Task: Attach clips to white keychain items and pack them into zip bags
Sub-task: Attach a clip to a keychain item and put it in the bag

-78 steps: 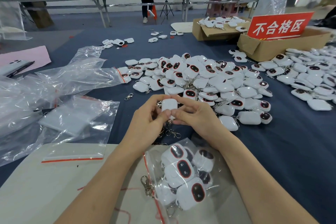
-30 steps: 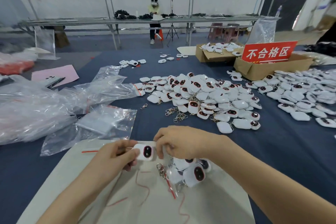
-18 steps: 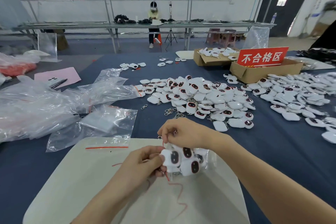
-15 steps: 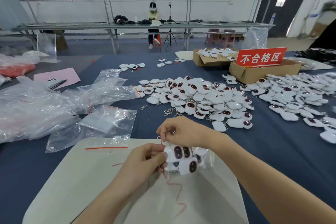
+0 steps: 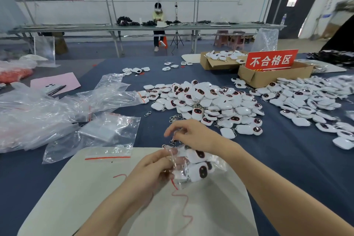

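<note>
We judge the step in hand to be packing, not clipping; the zip bag [image 5: 207, 162] sits between the two hands over the pale mat [image 5: 92, 188] at the near edge of the tabletop [image 5: 287, 159], and it already holds several white keychain items [image 5: 199, 171], their dark faces showing through the film. The left hand [image 5: 153, 168] has its fingers curled round the bag's mouth, by the red zip strip; the right hand [image 5: 191, 136] pinches the bag's upper edge, where small metal clips [image 5: 172, 142] poke out (whether its fingertips hold film alone or a clip as well, we cannot tell). The mouth looks unsealed to us.

The next move, as we read it, is to tuck the stray clips fully inside, bring the two lips of the strip together and press along them; that calls for a light, even pinch, since the film is slack and the load bulges near the opening. A clip caught in the strip would keep it from closing.

Much remains: a large pile [image 5: 206, 101] of items lies beyond the hands, with loose clips [image 5: 175, 118] at its near edge and empty bags [image 5: 107, 134] to the left.
</note>
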`<control>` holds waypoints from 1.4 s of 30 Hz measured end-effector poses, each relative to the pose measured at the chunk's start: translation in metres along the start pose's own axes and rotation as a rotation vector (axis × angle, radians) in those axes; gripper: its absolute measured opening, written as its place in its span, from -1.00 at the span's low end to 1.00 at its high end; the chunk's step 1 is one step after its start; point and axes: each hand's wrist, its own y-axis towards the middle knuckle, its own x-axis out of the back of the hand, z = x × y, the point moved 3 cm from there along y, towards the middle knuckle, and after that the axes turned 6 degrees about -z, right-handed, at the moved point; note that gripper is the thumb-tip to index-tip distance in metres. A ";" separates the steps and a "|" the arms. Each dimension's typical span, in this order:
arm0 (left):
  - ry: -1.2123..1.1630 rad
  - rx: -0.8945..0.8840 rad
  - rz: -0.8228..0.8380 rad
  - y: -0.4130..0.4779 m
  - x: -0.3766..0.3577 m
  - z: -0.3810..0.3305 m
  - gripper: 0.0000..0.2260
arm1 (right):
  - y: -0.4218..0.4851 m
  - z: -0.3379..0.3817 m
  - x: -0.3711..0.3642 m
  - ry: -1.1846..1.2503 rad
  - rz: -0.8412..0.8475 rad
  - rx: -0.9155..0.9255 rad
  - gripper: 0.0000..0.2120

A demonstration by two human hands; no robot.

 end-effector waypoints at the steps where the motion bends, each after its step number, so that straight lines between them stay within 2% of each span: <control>1: 0.006 0.006 -0.017 0.001 0.003 0.000 -0.78 | 0.000 -0.004 0.007 0.031 -0.051 -0.011 -0.60; 5: 0.124 -0.088 -0.127 0.005 0.020 -0.007 -0.72 | -0.003 -0.027 0.035 0.117 -0.241 -0.119 -0.60; 11: 0.190 -0.235 -0.312 0.031 0.048 -0.012 -0.71 | -0.005 -0.059 0.048 0.131 -0.405 -0.251 -0.69; 14: 0.405 -0.323 -0.363 0.056 0.053 -0.015 -0.70 | -0.001 -0.071 0.043 0.046 -0.408 -0.299 -0.74; 18: 0.784 -0.406 -0.315 0.095 0.047 -0.020 -0.79 | 0.012 -0.077 0.039 -0.122 -0.432 -0.300 -0.69; 23: 1.157 -0.508 -0.276 0.140 0.025 -0.021 -0.58 | 0.027 -0.083 0.031 -0.421 -0.326 -0.253 -0.55; 28: 1.341 -0.538 -0.349 0.183 0.018 -0.017 -0.36 | 0.038 -0.094 0.032 -0.502 -0.349 -0.223 -0.56; 31: 1.410 -0.521 -0.318 0.205 0.018 -0.020 -0.28 | 0.040 -0.095 0.031 -0.485 -0.408 -0.190 -0.61; 34: 1.407 -0.552 -0.285 0.218 0.014 -0.027 -0.42 | 0.040 -0.095 0.031 -0.451 -0.451 -0.178 -0.69; 39: 1.259 -0.700 -0.260 0.214 0.009 -0.030 -0.75 | 0.040 -0.096 0.029 -0.413 -0.522 -0.183 -0.80; 42: 1.203 -0.731 -0.236 0.206 0.009 -0.028 -0.82 | 0.038 -0.097 0.027 -0.365 -0.529 -0.170 -0.81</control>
